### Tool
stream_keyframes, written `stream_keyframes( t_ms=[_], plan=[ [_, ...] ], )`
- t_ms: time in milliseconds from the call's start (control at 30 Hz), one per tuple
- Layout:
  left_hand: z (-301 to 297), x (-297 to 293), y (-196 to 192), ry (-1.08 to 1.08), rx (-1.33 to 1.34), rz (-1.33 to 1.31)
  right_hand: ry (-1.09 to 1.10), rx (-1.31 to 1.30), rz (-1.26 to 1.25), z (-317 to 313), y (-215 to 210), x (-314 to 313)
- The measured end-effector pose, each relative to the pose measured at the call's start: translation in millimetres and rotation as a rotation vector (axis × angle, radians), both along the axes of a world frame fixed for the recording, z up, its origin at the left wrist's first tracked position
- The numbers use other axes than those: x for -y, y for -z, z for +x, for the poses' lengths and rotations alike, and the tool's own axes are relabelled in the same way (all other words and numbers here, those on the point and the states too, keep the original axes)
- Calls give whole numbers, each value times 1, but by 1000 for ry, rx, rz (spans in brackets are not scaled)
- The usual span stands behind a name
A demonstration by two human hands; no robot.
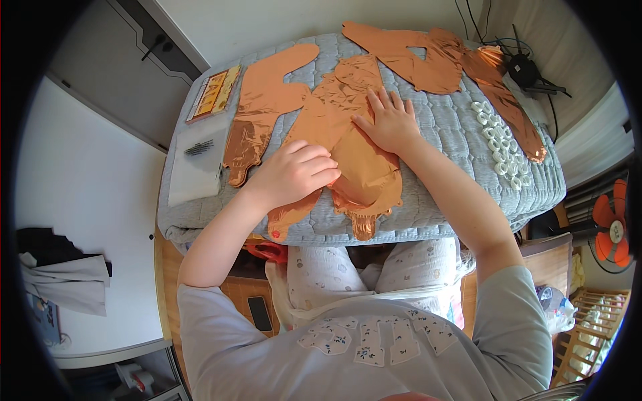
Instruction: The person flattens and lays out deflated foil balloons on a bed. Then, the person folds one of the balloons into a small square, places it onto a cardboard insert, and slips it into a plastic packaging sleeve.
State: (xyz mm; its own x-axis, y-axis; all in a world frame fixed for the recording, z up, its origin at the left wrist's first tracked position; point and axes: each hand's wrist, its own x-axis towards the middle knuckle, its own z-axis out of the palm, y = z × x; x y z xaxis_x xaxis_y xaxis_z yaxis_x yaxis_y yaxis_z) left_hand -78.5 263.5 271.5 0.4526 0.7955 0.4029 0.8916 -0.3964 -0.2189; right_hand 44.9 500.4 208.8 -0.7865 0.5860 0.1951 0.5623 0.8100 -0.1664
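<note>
A flat copper-coloured foil balloon (366, 167) lies on the quilted grey mattress in front of me, its foil creased and shiny. My left hand (297, 172) rests on its left side, the fingers curled together against the foil near a fold; the fingertips are partly hidden. On its upper right part my right hand (391, 121) lies flat with fingers spread, pressing on the foil. Left of these, another flat copper foil balloon (264, 90) reaches toward the far side. More copper foil (438, 67) is spread at the far right, one long piece running down the mattress's right side.
Small white rolls (498, 144) sit in rows at the right. A clear plastic bag with thin dark sticks (198, 148) and a yellow-red packet (214, 92) lie at the left. A black router-like device (525, 69) with cables stands far right. A phone (259, 313) lies on the floor; an orange-bladed fan (612, 224) stands right.
</note>
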Motion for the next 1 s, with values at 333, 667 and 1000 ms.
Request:
stream_keyframes(
  t_ms=[333,667,1000],
  plan=[
    [46,-36,20,59,-84,225,-8,12,-22,-2,3,-3],
    [52,-29,29,-241,328,-155,-4,18,2,-2,5,-5],
    [43,-32,33,-282,219,-159,-4,11,11,-2,5,-4]
  ],
)
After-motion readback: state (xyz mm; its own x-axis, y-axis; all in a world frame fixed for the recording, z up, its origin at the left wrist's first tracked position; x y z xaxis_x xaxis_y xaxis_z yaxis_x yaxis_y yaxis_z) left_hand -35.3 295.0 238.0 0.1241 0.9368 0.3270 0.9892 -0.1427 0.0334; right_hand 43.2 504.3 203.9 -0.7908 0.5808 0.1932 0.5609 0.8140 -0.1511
